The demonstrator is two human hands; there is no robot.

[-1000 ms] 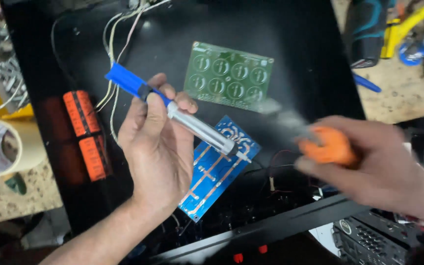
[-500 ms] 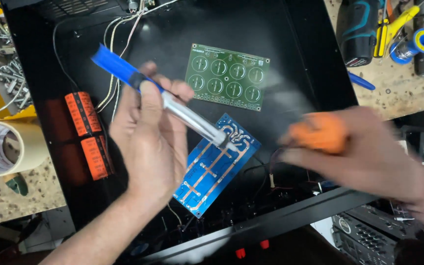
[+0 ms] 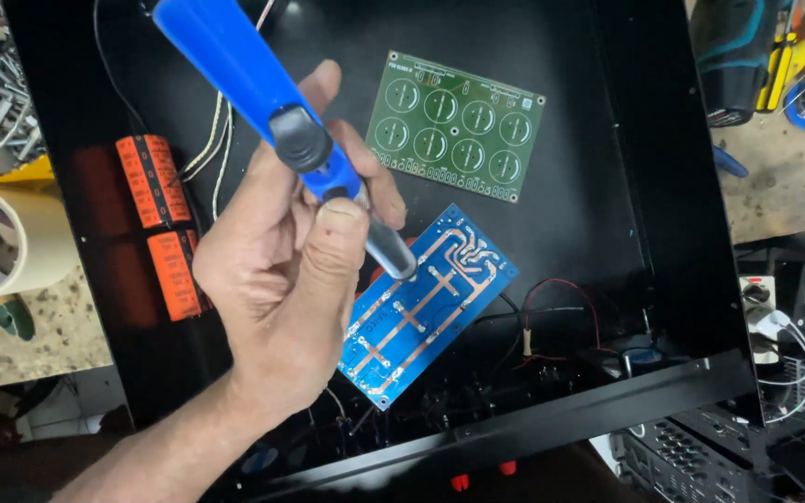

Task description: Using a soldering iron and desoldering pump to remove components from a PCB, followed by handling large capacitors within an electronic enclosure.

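Head view looks straight down into a black metal chassis [image 3: 598, 186], where our left hand [image 3: 281, 279] is closed around a blue desoldering pump [image 3: 253, 84], fingers wrapped on the barrel and the thumb pressed along its lower end just below the dark trigger button. The pump's grey metal nozzle [image 3: 391, 253] points down at the upper left edge of a blue circuit board [image 3: 426, 303], which lies solder side up and tilted on the chassis floor; whether the tip touches the board or hangs just above it we cannot tell. Our right hand is out of view, so we cannot say what it holds or how open it is. A green circuit board [image 3: 457, 123] with round pads lies well apart, higher up the chassis floor, and two orange capacitors [image 3: 162, 224] sit near the left wall. A roll of tape [image 3: 2, 240] rests on the bench outside the case, and thin red wires [image 3: 552, 312] run just beside the blue board. To do this well, in our judgement, we want the nozzle held square over a single joint, the grip steady, and a finger resting ready at the button.
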